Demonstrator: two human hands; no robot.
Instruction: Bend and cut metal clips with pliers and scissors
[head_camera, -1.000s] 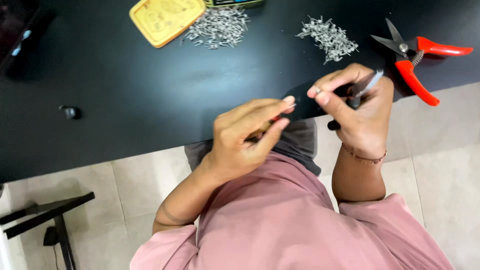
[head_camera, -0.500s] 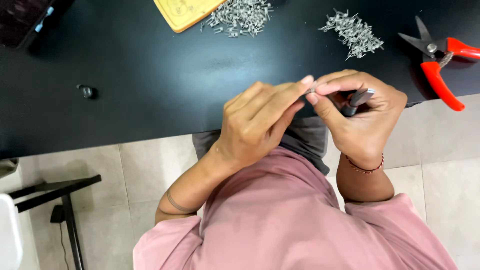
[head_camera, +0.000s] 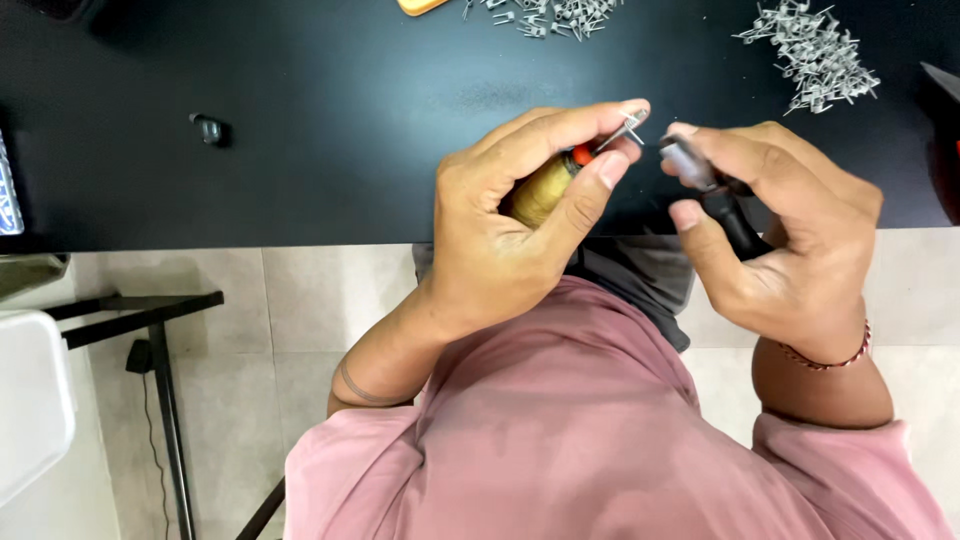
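The big black desk (head_camera: 300, 120) lay under and past your hands, and its near edge ran just below them. Your pink shirt (head_camera: 600, 440) filled the space below both hands.

Your left hand (head_camera: 510, 235) was curled shut around a small tool with a yellow-brown handle (head_camera: 540, 190). The handle sat inside your palm, and an orange bit showed near your thumb. Between the thumb and first finger of that grip you pinched a tiny metal pin (head_camera: 625, 130), with its tip sticking out toward your other hand.

Your right hand (head_camera: 775, 235) was closed too. It was grasping a dark tool (head_camera: 725, 205) with a grey metal tip (head_camera: 685, 160). The grey tip pointed at the little pin and sat just beside it, but I could not tell if they touched. A red string band (head_camera: 830, 355) went round your right wrist.

Up past your right hand, a heap of small silver pins (head_camera: 815, 50) lay on the desk. A second heap of silver pins (head_camera: 555, 12) lay up past your left hand, at the far edge. Next to it showed a corner of a yellow thing (head_camera: 420, 5).

Far out to the left of your left hand sat a small dark knob (head_camera: 208, 128), all alone on the desk.
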